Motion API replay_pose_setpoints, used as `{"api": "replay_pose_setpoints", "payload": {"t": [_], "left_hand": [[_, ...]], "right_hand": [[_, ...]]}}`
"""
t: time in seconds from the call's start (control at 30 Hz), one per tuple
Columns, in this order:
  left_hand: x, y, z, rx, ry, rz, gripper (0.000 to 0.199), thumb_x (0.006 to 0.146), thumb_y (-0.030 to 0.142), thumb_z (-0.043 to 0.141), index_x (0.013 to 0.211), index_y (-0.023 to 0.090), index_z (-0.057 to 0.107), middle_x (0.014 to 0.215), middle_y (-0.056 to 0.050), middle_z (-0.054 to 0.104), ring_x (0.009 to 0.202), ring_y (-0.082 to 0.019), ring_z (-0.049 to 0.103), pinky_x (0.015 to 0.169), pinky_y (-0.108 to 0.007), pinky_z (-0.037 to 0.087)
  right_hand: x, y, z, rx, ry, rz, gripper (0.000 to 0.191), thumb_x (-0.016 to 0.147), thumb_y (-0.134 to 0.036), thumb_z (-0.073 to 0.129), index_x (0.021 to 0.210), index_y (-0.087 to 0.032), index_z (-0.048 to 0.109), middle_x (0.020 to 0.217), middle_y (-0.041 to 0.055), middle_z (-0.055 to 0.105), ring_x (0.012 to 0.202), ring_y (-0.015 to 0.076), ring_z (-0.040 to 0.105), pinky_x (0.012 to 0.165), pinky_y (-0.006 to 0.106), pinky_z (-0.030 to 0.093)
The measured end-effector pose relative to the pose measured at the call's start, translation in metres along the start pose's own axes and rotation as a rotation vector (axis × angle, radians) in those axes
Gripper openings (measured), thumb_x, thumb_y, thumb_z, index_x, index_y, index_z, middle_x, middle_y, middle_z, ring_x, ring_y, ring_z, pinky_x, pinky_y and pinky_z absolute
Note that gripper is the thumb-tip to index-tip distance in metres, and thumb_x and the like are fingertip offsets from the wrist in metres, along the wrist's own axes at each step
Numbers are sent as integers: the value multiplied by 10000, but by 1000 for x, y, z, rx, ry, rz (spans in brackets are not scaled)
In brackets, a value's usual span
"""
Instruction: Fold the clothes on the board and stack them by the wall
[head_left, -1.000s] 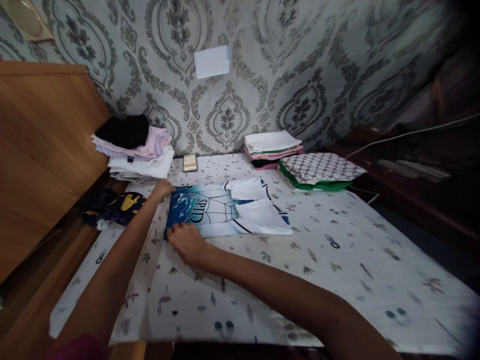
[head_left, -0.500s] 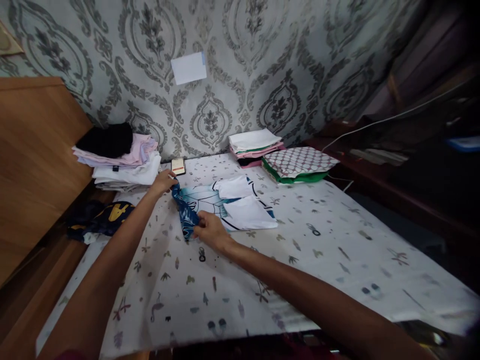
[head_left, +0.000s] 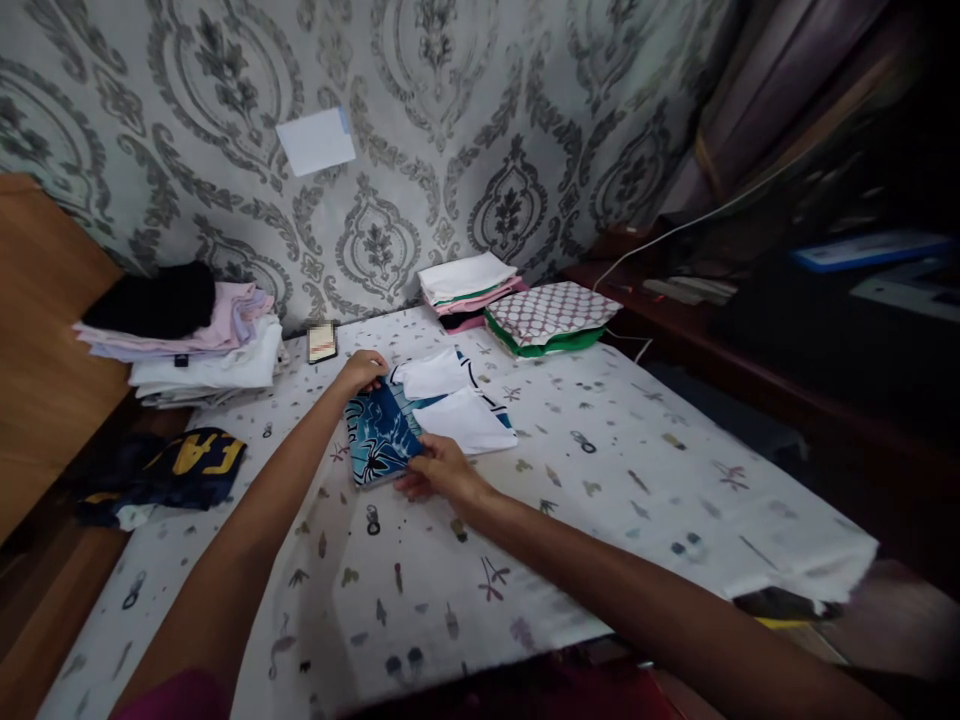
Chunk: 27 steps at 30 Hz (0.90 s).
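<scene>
A blue and white garment [head_left: 382, 428] with a spider print lies partly folded on the patterned white sheet [head_left: 450, 560]. Its blue end is doubled over toward the white sleeves [head_left: 463, 415]. My left hand [head_left: 363, 371] pinches the far corner of the blue flap, fingers closed. At the near corner, my right hand [head_left: 442, 470] grips the flap's edge between thumb and fingers; some of its fingertips are hidden beneath the cloth.
Folded clothes [head_left: 202, 345] are piled at the left, with a dark garment [head_left: 180, 470] nearer. A phone [head_left: 322, 342] lies by the wall. Two more stacks, one topped white [head_left: 465, 277], one with a checked cloth [head_left: 555, 312], stand at the back.
The bunched blue end has been folded over to the right and now lies flatter, its spider print showing. Both hands moved with it, still holding it. The view has shifted to the right.
</scene>
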<state>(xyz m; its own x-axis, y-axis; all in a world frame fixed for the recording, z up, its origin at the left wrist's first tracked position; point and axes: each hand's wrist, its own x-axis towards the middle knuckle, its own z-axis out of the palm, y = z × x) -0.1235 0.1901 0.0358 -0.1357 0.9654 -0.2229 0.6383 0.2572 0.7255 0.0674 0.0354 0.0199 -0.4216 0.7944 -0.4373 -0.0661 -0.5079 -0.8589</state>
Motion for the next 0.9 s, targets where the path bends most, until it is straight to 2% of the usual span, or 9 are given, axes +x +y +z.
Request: {"api": "replay_pose_setpoints", "payload": {"t": [0.1, 0.23, 0.37, 0.5, 0.67, 0.9], "left_hand": [[3, -3, 2, 8, -21, -15, 89, 802, 214, 630, 857, 150, 657, 550, 19, 566, 507, -121, 581, 457, -186, 386], [4, -9, -5, 19, -71, -4, 138, 811, 228, 584, 879, 146, 672, 617, -12, 624, 561, -146, 632, 477, -205, 418], [5, -17, -11, 51, -99, 77, 221, 731, 168, 598, 930, 155, 694, 643, -7, 640, 603, -154, 640, 490, -209, 399], [10, -23, -11, 99, -64, 207, 181, 692, 225, 637, 847, 155, 698, 600, 12, 606, 609, -154, 588, 537, -233, 397], [21, -23, -9, 158, 24, 368, 180, 707, 343, 633, 699, 165, 659, 661, 7, 615, 709, -167, 557, 647, -266, 406], [31, -27, 3, 236, 75, 427, 289, 794, 439, 557, 678, 182, 618, 639, 4, 579, 696, -183, 540, 631, -283, 380]], "right_hand": [[1, -5, 0, 16, 10, 50, 111, 827, -85, 582, 806, -181, 530, 615, -21, 669, 543, 142, 696, 453, 190, 519], [5, -8, 1, -4, 19, 126, 154, 913, -235, 608, 812, -188, 502, 554, 16, 663, 508, 162, 687, 438, 209, 538], [9, -7, 3, -21, 34, 145, 140, 915, -119, 563, 847, -201, 473, 487, -19, 622, 458, 150, 663, 434, 203, 541], [9, -9, 1, -49, 29, 61, 180, 891, -67, 546, 801, -206, 473, 452, -50, 566, 480, 168, 681, 425, 198, 525], [8, -14, -5, -144, 101, -52, 156, 845, -51, 567, 816, -195, 515, 520, -65, 562, 459, 177, 672, 423, 233, 527], [6, -12, -13, -289, 103, -96, 140, 873, -45, 508, 880, -184, 525, 561, -52, 583, 427, 154, 649, 380, 207, 481]]}}
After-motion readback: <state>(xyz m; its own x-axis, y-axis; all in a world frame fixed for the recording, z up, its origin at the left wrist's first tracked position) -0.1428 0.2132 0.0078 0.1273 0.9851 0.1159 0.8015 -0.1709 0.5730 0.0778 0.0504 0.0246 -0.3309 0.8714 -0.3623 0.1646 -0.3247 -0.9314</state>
